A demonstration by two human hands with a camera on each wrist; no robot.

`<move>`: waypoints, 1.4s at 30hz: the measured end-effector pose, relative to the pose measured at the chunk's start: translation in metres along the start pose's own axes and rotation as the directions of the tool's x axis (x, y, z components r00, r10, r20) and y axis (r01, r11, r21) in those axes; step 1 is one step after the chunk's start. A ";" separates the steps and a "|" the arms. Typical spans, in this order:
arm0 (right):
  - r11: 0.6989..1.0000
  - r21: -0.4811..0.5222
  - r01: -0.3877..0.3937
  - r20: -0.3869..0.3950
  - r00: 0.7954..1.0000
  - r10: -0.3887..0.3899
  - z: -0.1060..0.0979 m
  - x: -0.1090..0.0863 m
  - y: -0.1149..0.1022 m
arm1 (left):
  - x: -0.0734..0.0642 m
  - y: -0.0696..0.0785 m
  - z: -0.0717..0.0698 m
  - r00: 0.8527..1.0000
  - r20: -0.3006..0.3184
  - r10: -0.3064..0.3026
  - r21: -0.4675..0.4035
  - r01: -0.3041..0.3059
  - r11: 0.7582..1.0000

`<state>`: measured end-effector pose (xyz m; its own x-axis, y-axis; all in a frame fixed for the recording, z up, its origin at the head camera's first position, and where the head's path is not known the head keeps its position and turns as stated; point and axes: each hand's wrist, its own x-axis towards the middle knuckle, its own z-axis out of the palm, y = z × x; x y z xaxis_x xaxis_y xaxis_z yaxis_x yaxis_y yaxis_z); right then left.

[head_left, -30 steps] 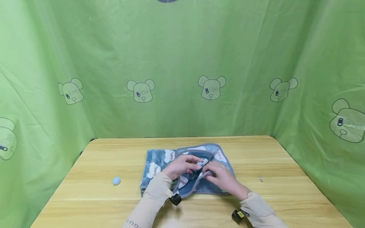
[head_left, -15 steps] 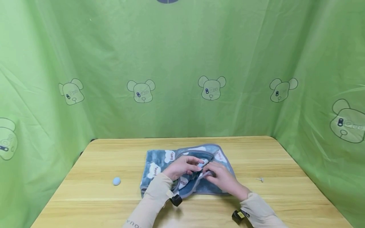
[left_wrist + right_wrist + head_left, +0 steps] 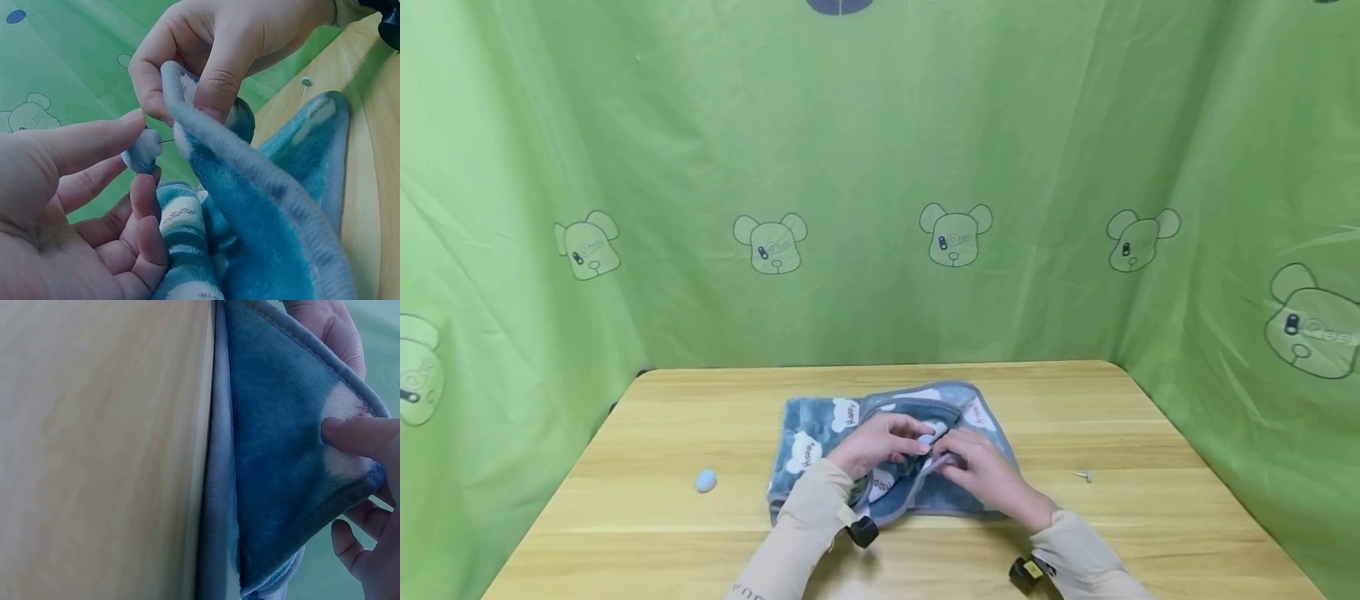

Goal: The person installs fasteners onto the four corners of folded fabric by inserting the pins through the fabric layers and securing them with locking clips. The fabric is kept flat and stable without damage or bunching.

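A folded blue-green fleece blanket (image 3: 820, 446) with grey binding and white bear shapes lies on the table. My left hand (image 3: 880, 442) pinches a small pale blue round cap (image 3: 144, 152) between thumb and fingers, above the blanket. A thin metal pin (image 3: 167, 141) spans the short gap from the cap to the blanket's bound edge. The blanket corner (image 3: 344, 425) is raised in my right hand (image 3: 985, 471), its thumb (image 3: 350, 434) pressed on the white patch and its fingers behind. Part of the cap is hidden under the left fingertips.
Another pale blue round cap (image 3: 706, 480) sits on the wooden table (image 3: 625, 533) left of the blanket. Off to the right lies a small pin with a pale head (image 3: 1083, 476). Green curtains (image 3: 880, 167) with bear-head prints enclose the table's back and sides.
Both hands stay in nearly the same place with the cap and the blanket corner. The head view has tilted slightly, so the scene sits a little lower.
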<state>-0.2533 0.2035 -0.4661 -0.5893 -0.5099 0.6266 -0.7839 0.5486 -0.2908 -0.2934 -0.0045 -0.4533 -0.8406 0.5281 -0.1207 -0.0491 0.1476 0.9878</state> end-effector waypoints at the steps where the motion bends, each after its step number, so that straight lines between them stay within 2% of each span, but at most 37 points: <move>1: 1.000 0.002 0.005 -0.004 1.000 -0.005 0.000 0.000 0.000 | 0.000 0.000 0.000 1.000 -0.002 0.000 -0.003 0.000 1.000; 11: 1.000 0.008 0.012 -0.036 0.999 -0.012 0.001 0.000 0.002 | 0.001 -0.004 0.001 1.000 0.022 0.008 0.021 -0.009 1.000; 19: 1.000 0.010 0.021 -0.043 0.999 -0.021 0.001 0.001 0.003 | -0.002 0.002 0.000 0.999 0.036 0.020 0.052 -0.022 0.998; 24: 0.999 0.018 0.027 -0.043 0.999 -0.027 0.001 0.001 0.003 | -0.005 0.007 -0.005 1.000 0.014 0.025 0.081 -0.026 0.996; 26: 0.999 0.024 0.027 -0.040 0.999 -0.026 0.001 0.001 0.003 | -0.006 0.010 -0.007 0.999 0.005 0.038 0.098 -0.038 0.994; 30: 1.000 0.027 0.013 -0.032 0.999 -0.012 0.000 0.001 0.003 | -0.011 0.019 -0.009 0.997 -0.008 0.082 0.193 -0.079 0.978; 35: 1.000 0.012 -0.004 -0.030 1.000 0.004 -0.003 0.001 0.003 | -0.025 0.027 -0.006 0.993 -0.039 0.112 0.318 -0.094 0.943; 37: 1.000 0.006 -0.007 -0.035 0.999 0.008 -0.003 0.002 0.003 | -0.031 0.029 -0.003 0.992 -0.048 0.118 0.393 -0.090 0.915; 39: 1.000 -0.002 -0.006 -0.040 0.999 0.006 -0.003 0.002 0.003 | -0.038 0.029 0.001 0.990 -0.047 0.130 0.488 -0.090 0.868; 42: 1.000 -0.012 0.000 -0.045 0.999 0.000 -0.004 0.002 0.004 | -0.044 0.029 0.009 0.987 -0.045 0.156 0.626 -0.094 0.774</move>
<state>-0.2564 0.2069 -0.4633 -0.5798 -0.4797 0.6586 -0.7813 0.5567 -0.2824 -0.2529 -0.0159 -0.4206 -0.8612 0.5068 0.0392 0.3786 0.5879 0.7149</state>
